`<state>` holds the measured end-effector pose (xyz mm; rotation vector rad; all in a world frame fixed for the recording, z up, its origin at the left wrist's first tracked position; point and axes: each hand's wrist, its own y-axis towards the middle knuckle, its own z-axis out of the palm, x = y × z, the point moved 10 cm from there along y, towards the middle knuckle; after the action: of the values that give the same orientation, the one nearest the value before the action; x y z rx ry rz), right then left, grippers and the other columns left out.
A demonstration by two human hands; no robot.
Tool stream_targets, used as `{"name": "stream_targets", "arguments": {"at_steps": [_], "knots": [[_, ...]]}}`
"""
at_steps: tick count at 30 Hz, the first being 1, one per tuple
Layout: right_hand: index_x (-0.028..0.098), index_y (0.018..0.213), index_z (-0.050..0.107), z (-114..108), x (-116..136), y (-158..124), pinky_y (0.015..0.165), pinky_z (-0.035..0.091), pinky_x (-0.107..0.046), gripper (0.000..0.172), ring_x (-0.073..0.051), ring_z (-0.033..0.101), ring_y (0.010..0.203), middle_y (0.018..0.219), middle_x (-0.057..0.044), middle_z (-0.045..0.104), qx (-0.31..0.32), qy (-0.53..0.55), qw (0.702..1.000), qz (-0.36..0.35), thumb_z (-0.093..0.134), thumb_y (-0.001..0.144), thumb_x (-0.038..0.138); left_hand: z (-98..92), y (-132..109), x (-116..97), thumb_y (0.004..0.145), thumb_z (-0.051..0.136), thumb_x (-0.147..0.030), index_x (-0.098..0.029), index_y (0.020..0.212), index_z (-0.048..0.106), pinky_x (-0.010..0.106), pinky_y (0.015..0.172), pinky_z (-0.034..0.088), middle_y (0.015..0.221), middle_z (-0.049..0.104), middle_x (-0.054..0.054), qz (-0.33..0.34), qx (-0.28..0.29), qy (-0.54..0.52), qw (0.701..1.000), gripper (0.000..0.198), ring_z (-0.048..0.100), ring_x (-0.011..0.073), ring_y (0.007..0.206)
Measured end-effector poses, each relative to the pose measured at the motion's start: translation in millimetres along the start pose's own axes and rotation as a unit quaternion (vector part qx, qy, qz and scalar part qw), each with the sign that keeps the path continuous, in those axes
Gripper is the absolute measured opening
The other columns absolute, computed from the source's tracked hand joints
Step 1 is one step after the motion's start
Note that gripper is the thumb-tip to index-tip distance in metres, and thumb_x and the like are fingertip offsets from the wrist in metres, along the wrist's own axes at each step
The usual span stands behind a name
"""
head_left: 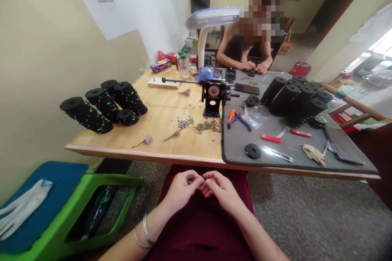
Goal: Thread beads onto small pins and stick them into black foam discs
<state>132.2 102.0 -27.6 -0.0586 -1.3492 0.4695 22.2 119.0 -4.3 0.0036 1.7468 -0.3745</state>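
Just off the near edge of the desk (153, 138), the left hand (184, 186) curls round a small dark piece (190, 178), fingertips pinched against those of the right hand (221, 191), probably for fine control; whether the right holds anything I cannot tell. Coloured beads (185, 122) lie loose beyond, presumably for easy picking, while black spools (102, 104) stand stacked at left, likely saving room.

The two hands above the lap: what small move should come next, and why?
Perhaps hold the left hand steady while the right hand works: the left grips a small dark item, and both hands' fingers are close together.
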Motion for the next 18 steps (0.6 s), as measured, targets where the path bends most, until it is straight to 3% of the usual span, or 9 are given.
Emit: {"name": "stream_targets", "arguments": {"at_steps": [3,6,9,12,18], "knots": [[0.018,0.080,0.059,-1,10,1,0.055,0.041,-0.024,0.013,-0.011,0.052,0.051,0.056,0.003,0.059,-0.027,-0.139,0.988,-0.057,0.061,0.080,0.031,-2.5,0,0,0.076,0.061,-0.033,-0.015,0.063,0.061,0.022,0.049,0.034,0.049,0.052,-0.004,0.011,-0.014,0.033,0.999,0.022,0.043,0.0098,0.047],[0.018,0.069,0.055,-5,9,1,0.051,0.036,-0.022,0.015,-0.009,0.045,0.046,0.050,0.005,0.054,-0.043,-0.180,0.980,-0.074,0.059,0.080,0.028,-1.6,0,7,0.075,0.064,-0.033,-0.015,0.073,0.062,0.021,0.049,0.036,0.051,0.051,-0.005,-0.006,-0.004,-0.004,1.000,0.019,0.045,0.0092,0.047],[0.018,0.068,0.052,-12,-5,2,0.044,0.028,-0.020,0.019,-0.007,0.036,0.040,0.044,0.008,0.048,-0.057,-0.096,0.993,-0.039,0.059,0.078,0.032,4.3,-1,23,0.072,0.068,-0.033,-0.016,0.087,0.057,0.021,0.050,0.039,0.063,0.060,-0.002,-0.068,0.024,-0.120,0.990,0.025,0.054,0.0100,0.052],[0.019,0.069,0.048,-19,-17,2,0.039,0.018,-0.018,0.026,-0.005,0.027,0.036,0.040,0.011,0.042,-0.088,0.006,0.996,-0.013,0.062,0.076,0.040,12.1,-4,37,0.074,0.067,-0.033,-0.017,0.088,0.052,0.023,0.056,0.046,0.075,0.066,0.003,-0.122,0.046,-0.226,0.965,0.026,0.063,0.0136,0.062],[0.019,0.071,0.048,-23,-18,-1,0.037,0.014,-0.017,0.034,-0.003,0.022,0.033,0.036,0.012,0.039,-0.127,0.078,0.989,-0.012,0.067,0.071,0.047,18.4,-6,42,0.074,0.069,-0.036,-0.016,0.079,0.048,0.025,0.059,0.051,0.077,0.069,0.006,-0.124,0.064,-0.229,0.963,0.029,0.069,0.0168,0.067]]}}
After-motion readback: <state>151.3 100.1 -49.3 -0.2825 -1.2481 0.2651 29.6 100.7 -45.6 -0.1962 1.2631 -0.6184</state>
